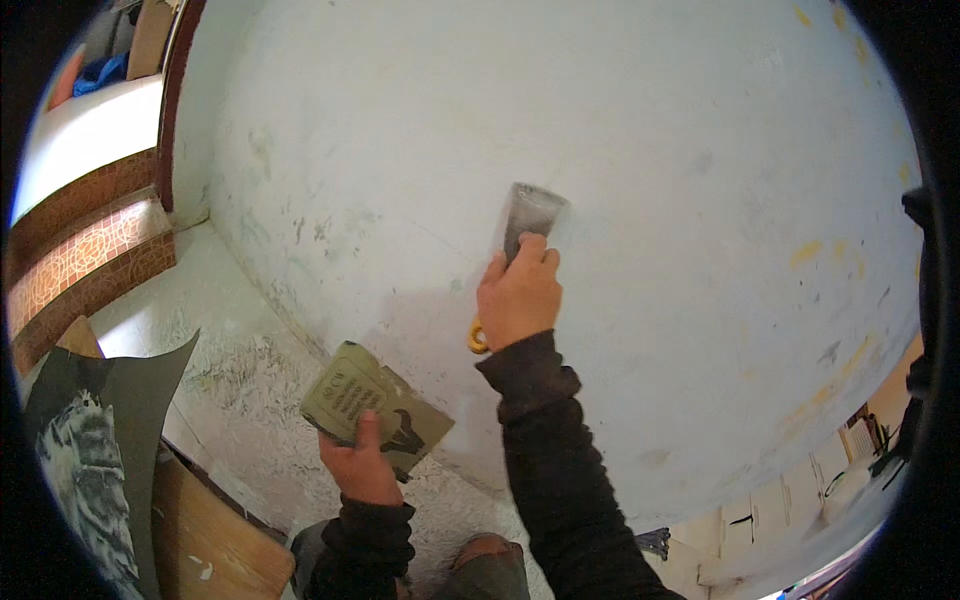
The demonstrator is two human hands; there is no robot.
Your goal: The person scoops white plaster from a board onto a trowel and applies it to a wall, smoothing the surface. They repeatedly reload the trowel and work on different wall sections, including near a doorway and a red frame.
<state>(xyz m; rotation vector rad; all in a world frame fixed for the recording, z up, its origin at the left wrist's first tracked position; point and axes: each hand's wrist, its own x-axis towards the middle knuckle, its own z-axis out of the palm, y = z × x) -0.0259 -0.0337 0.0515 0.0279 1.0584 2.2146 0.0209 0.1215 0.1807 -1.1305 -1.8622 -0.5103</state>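
My right hand [520,293] grips a putty knife [532,212] with a wide grey metal blade. Its blade lies against or very close to the pale wall [640,150], and the yellow end of its handle shows below my fist. Lower and to the left, my left hand [365,465] pinches a folded sheet of sandpaper [375,400], thumb on top. The sheet's olive-green printed backing faces up, and it is held apart from the wall above the floor. My left fingers are mostly hidden beneath it.
A dark curved sheet [95,440] smeared with white paste rests on a wooden board [215,530] at lower left. Brown patterned steps [95,250] rise beside a doorway. White spatter covers the floor [235,350]. Cabinets [770,505] stand at lower right.
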